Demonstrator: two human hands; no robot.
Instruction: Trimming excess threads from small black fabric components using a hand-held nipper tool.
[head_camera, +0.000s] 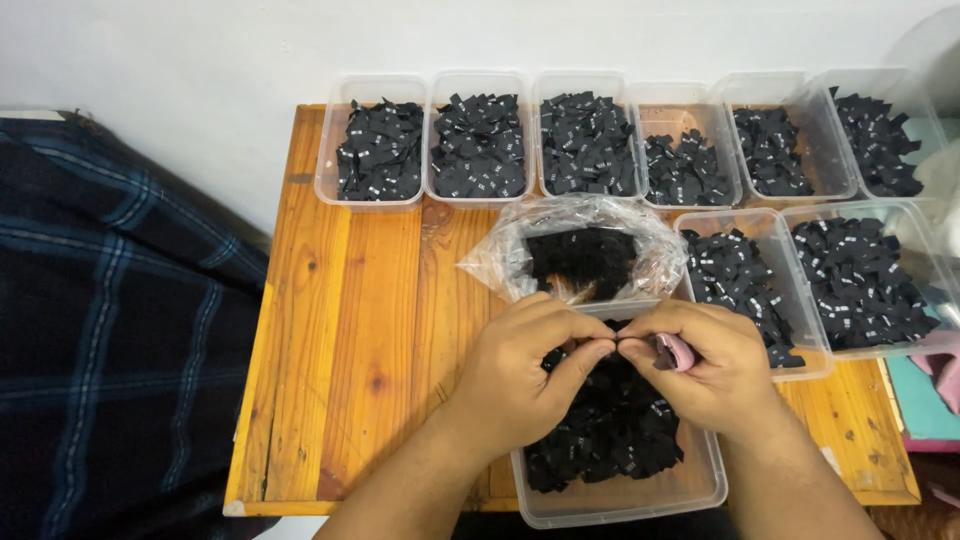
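Note:
My left hand (525, 375) and my right hand (700, 365) meet fingertip to fingertip over a clear plastic tub (690, 488) full of small black fabric labels (610, 435). Both pinch a small black label (613, 346) between thumb and forefinger. In my right hand there is also a small pink tool (678, 352), tucked in the fingers. Just beyond my hands lies an open clear plastic bag (510, 245) holding more black labels.
A row of several clear tubs (380, 90) of black labels lines the far edge of the wooden table (340, 330); two more tubs (740, 215) sit at the right. A dark plaid cloth (110, 330) hangs to the left. Bare wood lies left of my hands.

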